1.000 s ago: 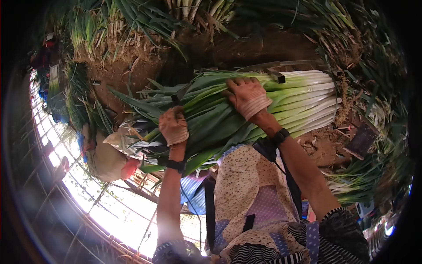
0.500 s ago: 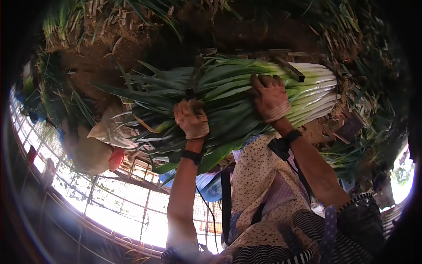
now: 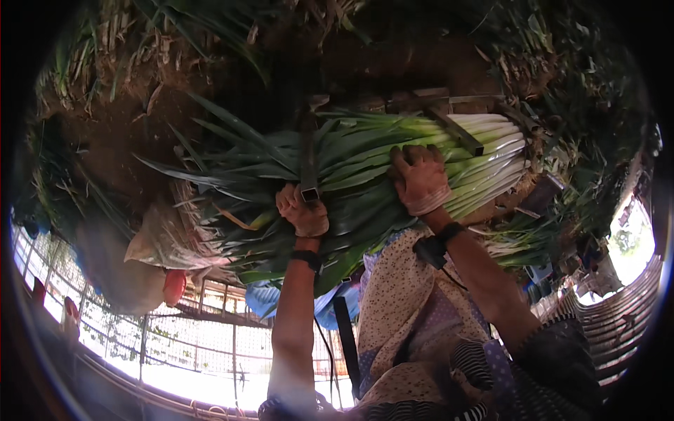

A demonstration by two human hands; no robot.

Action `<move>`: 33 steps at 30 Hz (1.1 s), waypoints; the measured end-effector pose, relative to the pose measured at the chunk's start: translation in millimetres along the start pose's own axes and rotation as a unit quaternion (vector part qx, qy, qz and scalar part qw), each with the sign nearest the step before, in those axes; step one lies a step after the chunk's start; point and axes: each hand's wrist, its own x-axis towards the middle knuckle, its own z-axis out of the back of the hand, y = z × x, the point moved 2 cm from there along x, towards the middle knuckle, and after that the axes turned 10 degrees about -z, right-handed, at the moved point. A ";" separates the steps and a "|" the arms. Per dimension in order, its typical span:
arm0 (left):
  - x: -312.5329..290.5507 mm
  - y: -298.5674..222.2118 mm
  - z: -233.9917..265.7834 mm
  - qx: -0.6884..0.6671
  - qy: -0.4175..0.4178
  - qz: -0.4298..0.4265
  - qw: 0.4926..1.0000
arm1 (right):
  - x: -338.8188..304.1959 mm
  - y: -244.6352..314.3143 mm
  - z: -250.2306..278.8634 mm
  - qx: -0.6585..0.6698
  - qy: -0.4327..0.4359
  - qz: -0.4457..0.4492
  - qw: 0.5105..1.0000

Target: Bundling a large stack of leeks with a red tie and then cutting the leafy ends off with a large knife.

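Bunches of green plants [image 3: 98, 52]: heaped at the upper left, partly in shadow. Sack [image 3: 151, 235], pale: slumped at the left, near the leaf tips. Red object [image 3: 174, 286], kind not discernible: placed just below the sack. Mesh fence [image 3: 105, 344]: strongly lit from behind, seen along the lower left. Blue sheet-like item [image 3: 261, 302]: partly covered by the left forearm.

Leeks [image 3: 354, 158], one large bundle: laid crosswise at the centre, dark leaves spread to the left, pale stalks directed to the right. Left hand [image 3: 302, 210]: set over the leafy part, fingers curled inward; whether leaves or metal are gripped cannot be told. Left metal bar [image 3: 307, 154], square and hollow: extended across the leaves, its open end seen at the fingers of that hand.

Apron [image 3: 390, 295], pale, small-patterned: worn by the person, seen below the bundle. Right hand [image 3: 423, 179]: laid palm down on the bundle where green turns pale, partly open, fingers bent and slightly parted; no separate stalk is seen to be enclosed. Right metal bar [image 3: 460, 135]: projected over the pale stalks, just beside that hand, apart from it. Dark flat piece [image 3: 544, 191]: located beyond the root ends. Further leeks [image 3: 516, 242]: strewn at the right, below the bundle.
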 end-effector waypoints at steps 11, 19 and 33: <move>21.1 -12.0 -4.0 -0.013 -0.073 -0.045 0.996 | -8.2 -8.9 1.7 0.013 -0.059 0.002 0.998; 25.3 -7.9 16.5 -0.003 -0.055 -0.047 0.997 | -10.8 -6.4 -1.4 0.036 -0.083 0.020 0.996; -26.8 -110.5 147.6 0.194 0.173 0.001 0.966 | -14.2 -23.7 -10.9 0.002 -0.124 0.026 0.992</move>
